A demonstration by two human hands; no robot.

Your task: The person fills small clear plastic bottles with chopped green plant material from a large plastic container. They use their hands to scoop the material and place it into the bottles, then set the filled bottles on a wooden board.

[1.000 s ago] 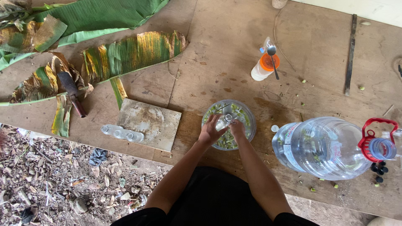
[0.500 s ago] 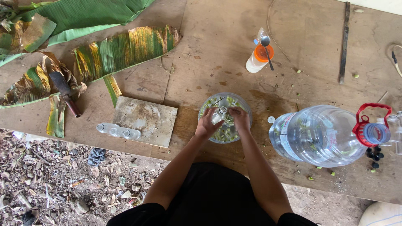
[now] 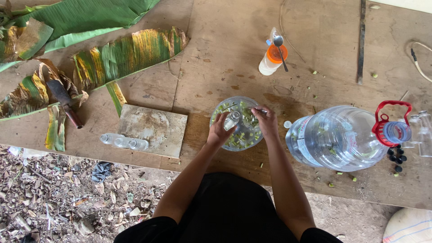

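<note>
Now left hand [image 3: 219, 132] closed around small glass bottle [image 3: 232, 120], held just over clear bowl [image 3: 216, 112] of green pieces so spills drop inside, right hand [image 3: 266, 121] pinching thin metal tool [image 3: 258, 111] at bowl's rim.

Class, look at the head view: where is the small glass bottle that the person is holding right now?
The small glass bottle is in the left hand, held over the clear bowl of green pieces near the table's middle, left of the big water jug.
</note>
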